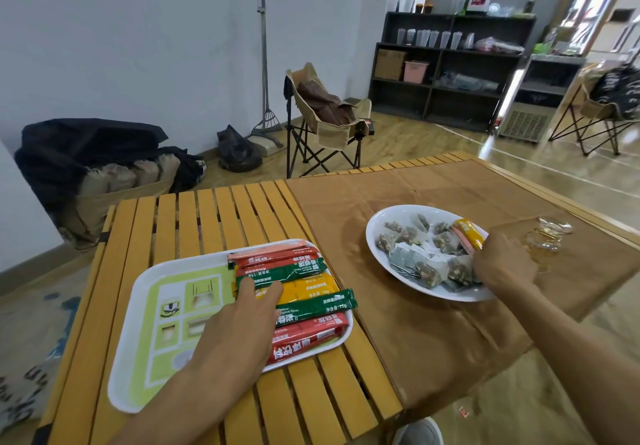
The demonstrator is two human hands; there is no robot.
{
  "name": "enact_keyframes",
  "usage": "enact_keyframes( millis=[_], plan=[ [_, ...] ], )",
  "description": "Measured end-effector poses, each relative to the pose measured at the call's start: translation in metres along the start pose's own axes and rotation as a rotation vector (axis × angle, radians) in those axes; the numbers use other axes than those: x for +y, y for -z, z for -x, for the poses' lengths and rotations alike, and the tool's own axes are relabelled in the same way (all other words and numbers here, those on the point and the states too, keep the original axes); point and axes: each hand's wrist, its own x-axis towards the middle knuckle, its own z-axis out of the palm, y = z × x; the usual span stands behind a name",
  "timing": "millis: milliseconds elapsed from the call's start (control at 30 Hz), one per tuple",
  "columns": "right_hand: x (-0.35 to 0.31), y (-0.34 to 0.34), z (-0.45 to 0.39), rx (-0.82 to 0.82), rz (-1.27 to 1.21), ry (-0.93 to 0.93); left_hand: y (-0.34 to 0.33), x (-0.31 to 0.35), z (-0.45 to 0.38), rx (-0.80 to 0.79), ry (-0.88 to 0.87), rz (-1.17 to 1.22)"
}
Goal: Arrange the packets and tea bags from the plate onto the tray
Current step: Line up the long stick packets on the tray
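Note:
A white and green tray (145, 358) lies on the slatted wooden table. Several stick packets (304, 289) in red, green, yellow and pink lie side by side on its right half. My left hand (239, 320) rests on the tray with straight fingers touching the green and yellow packets. A white plate (375, 233) on the brown cloth holds several pyramid tea bags (426, 257) and a yellow packet (469, 231) beside a pink one at its right rim. My right hand (502, 261) is at that rim, fingers curled round the lower ends of the yellow and pink packets.
Small clear glass cups (547, 237) stand right of the plate, close to my right hand. A brown cloth (433, 340) covers the table's right half. A folding chair (325, 119) stands beyond the table. My shoe (419, 432) shows below the table edge.

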Motion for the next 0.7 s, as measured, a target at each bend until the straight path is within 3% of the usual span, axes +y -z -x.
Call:
enact_keyframes(
  millis=[233,367,500,700],
  plan=[
    [-0.003,-0.001,-0.004,0.086,-0.125,0.041,-0.003,-0.004,-0.001,-0.057,0.011,0.017],
    [-0.017,0.011,0.005,0.185,-0.315,0.276,-0.002,-0.007,0.000,-0.056,0.021,0.030],
    [-0.056,0.035,0.050,-0.053,-0.540,0.589,0.001,-0.009,0.000,-0.059,0.043,0.060],
    [-0.104,0.033,0.133,-0.392,-0.405,1.092,0.020,-0.027,-0.001,0.009,0.059,0.114]
  ],
)
